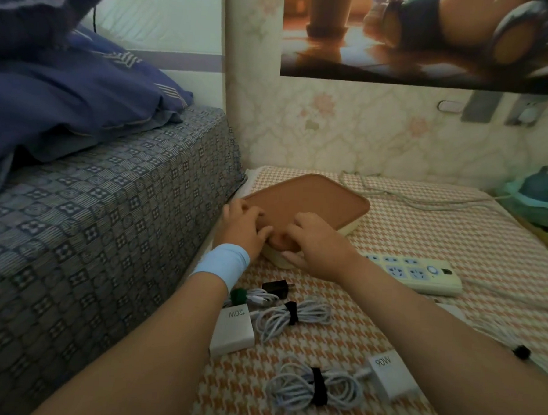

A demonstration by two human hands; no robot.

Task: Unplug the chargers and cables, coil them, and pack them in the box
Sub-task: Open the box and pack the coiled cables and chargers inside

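"Brown lid [308,199] of the box [351,225]: whose grip?"
"Both. Left hand [244,228] and right hand [315,244] curl fingers over its near edge; tied cables [292,316] and chargers [233,330] lie nearer the person, between the forearms, not yet packed."

Chargers, three: 120W white charger [233,332]; 90W white charger [391,379]; small black charger [276,286]; black-strapped white cable coils, two: upper coil [292,317], lower coil [315,388]; green-tied bundle [252,296], one; edge cable [521,351], one, partly cut off; power strip [421,273], one; box [304,202], one
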